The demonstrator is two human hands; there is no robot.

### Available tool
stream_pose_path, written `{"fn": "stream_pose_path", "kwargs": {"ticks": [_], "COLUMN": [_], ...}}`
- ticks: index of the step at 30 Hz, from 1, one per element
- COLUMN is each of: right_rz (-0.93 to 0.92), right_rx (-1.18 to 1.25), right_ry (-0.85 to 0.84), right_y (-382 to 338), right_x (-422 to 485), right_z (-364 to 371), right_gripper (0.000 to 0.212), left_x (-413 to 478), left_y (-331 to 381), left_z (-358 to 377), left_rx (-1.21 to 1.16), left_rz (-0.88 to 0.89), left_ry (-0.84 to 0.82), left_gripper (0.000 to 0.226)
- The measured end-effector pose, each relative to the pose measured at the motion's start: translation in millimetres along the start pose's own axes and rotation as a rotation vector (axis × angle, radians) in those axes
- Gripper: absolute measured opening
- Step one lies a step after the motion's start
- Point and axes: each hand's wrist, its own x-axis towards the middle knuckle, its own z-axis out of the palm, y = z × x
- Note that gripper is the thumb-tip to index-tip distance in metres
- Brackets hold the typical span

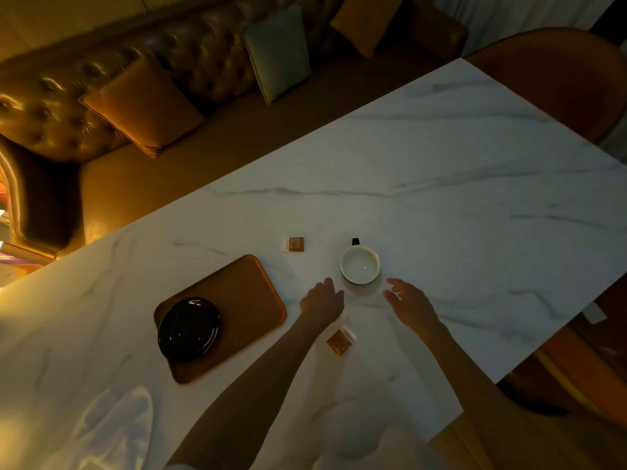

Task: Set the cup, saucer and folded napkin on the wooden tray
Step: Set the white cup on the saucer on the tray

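Nothing is gripped: left hand [322, 300] and right hand [410, 301], fingers spread, are held w/ cup [359, 265] just beyond and between them; saucer [188, 329] is seen on wooden tray [247, 293], left of cup.

A white marble-veined table [458, 171] carries a wooden tray [247, 293], a white cup [359, 265] with a dark handle, two small brown packets [296, 244] [340, 340], and white cloth [115, 432] at its near edge.
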Motion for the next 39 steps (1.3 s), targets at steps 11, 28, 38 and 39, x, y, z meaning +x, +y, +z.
{"fn": "stream_pose_path", "kwargs": {"ticks": [11,28,38,39], "right_rz": [0.100,0.019,-0.172,-0.182], "right_rx": [0.147,0.530,0.633,0.629], "right_ry": [-0.007,-0.163,-0.497,-0.521], "right_y": [-27.7,-82.7,-136.9,-140.5], "right_x": [70.7,24.2,-77.0,-85.9], "right_z": [13.0,63.4,108.5,112.8], "right_gripper": [0.050,0.058,0.054,0.053], "left_x": [83.3,-9.3,-146.2,-157.6], "left_y": [26.2,-50.4,-125.6,-130.7], "left_z": [5.7,-17.5,-8.8,-8.7], "left_rx": [-0.531,-1.177,-1.388,-1.408], "left_rz": [-0.054,-0.184,-0.328,-0.349], "left_ry": [-0.100,0.000,0.312,0.337], "left_gripper": [0.049,0.040,0.054,0.055]}}
